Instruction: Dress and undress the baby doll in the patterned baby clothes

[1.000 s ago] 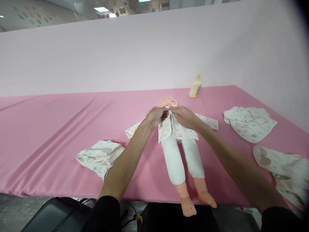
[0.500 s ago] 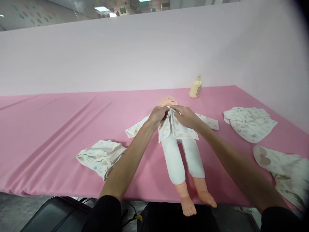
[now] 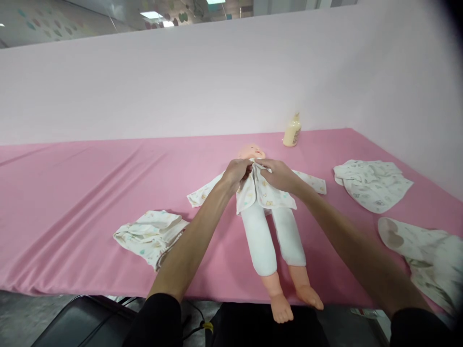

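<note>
A baby doll [image 3: 257,236] lies on its back, head toward the wall and bare feet past the table's front edge. It wears a white patterned baby jacket [image 3: 277,198], whose sleeves spread out to both sides. The jacket's front hangs slightly parted below the neck. At the collar, my left hand [image 3: 237,172] pinches the jacket's left edge. My right hand [image 3: 278,174] grips the other edge beside it, fingertips nearly meeting the left ones. Whatever fastener lies between the fingertips is too small to make out.
On the pink-covered table [image 3: 90,193], a folded patterned garment [image 3: 150,236] lies left of my left forearm. At right are a crumpled white cloth [image 3: 374,185] and another printed cloth [image 3: 430,255]. A cream pump bottle [image 3: 292,132] stands near the white wall [image 3: 181,86]. A black chair [image 3: 87,320] is below.
Both hands stay at the collar with almost no movement; the right fingers shift very slightly. The whole view drifts a little.
</note>
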`<move>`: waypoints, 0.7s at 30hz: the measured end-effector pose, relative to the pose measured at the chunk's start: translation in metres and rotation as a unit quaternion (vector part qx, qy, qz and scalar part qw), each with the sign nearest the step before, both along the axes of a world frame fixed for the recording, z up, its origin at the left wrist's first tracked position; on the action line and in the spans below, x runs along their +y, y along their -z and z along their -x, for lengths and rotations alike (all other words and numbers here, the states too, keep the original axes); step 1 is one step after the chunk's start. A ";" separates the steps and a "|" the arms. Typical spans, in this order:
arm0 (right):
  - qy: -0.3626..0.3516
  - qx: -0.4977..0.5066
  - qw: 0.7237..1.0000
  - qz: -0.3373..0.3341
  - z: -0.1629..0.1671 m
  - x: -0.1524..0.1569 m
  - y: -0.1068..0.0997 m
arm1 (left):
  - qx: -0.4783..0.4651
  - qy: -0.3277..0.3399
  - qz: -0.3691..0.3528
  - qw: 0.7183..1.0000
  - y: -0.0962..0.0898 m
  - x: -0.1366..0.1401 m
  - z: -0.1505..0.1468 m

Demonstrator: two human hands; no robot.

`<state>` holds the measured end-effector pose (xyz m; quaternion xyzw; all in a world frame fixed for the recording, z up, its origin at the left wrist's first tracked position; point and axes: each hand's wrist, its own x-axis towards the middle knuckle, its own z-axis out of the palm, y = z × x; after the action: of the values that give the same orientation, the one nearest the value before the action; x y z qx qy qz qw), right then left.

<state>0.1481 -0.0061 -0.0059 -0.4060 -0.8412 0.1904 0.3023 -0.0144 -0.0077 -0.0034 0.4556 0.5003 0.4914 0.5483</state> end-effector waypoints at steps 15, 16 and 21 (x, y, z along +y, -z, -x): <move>0.142 -0.045 0.986 0.070 0.015 -0.020 -0.005 | 0.538 0.040 -0.097 0.836 -0.011 -0.056 -0.001; 0.156 -0.060 0.984 0.057 0.018 -0.021 -0.003 | 0.566 0.023 -0.103 0.817 -0.008 -0.059 -0.005; 0.205 -0.104 0.973 0.018 0.023 -0.020 0.004 | 0.649 -0.029 -0.120 0.751 0.002 -0.072 -0.019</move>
<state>0.1253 -0.0260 -0.0095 -0.5927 -0.7633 0.0964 0.2385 0.0047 -0.0794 -0.0058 0.7122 0.6857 0.1491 0.0184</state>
